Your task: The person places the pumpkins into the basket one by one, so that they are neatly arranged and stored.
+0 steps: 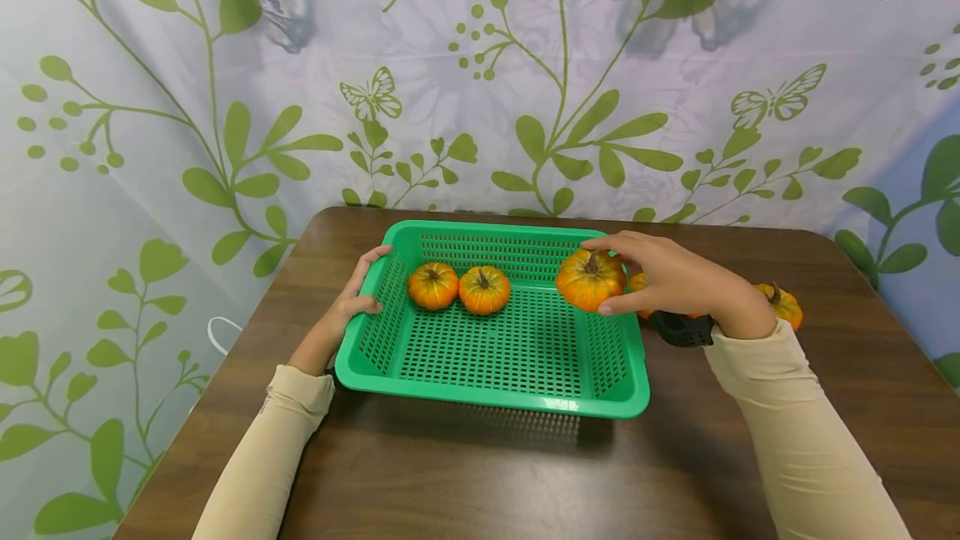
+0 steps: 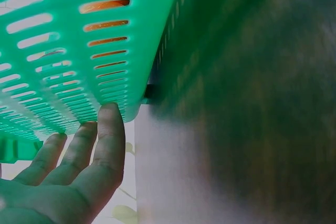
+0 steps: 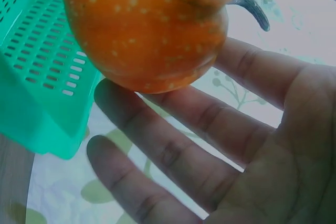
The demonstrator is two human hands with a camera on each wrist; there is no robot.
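A green perforated plastic basket [image 1: 491,402] stands on the brown table, with two small orange pumpkins [image 1: 432,286] side by side at its left back. My left hand [image 1: 347,304] grips the basket's left rim, thumb on the inner side; in the left wrist view its fingers [image 2: 111,135] lie along the outer wall. Over the basket's right side, my right hand [image 1: 667,273] holds another orange pumpkin [image 1: 591,280] between thumb and fingers, its stem upward. The right wrist view shows the held pumpkin [image 3: 149,30] close up, with the basket's edge to its left.
More pumpkins lie on the table [image 1: 720,440] right of the basket, partly hidden behind the right hand and wrist; one pumpkin [image 1: 783,307] shows beyond the wrist. A cloth with leaf and butterfly prints [image 1: 450,65] hangs behind the table. A white cable [image 1: 217,332] loops at the left edge.
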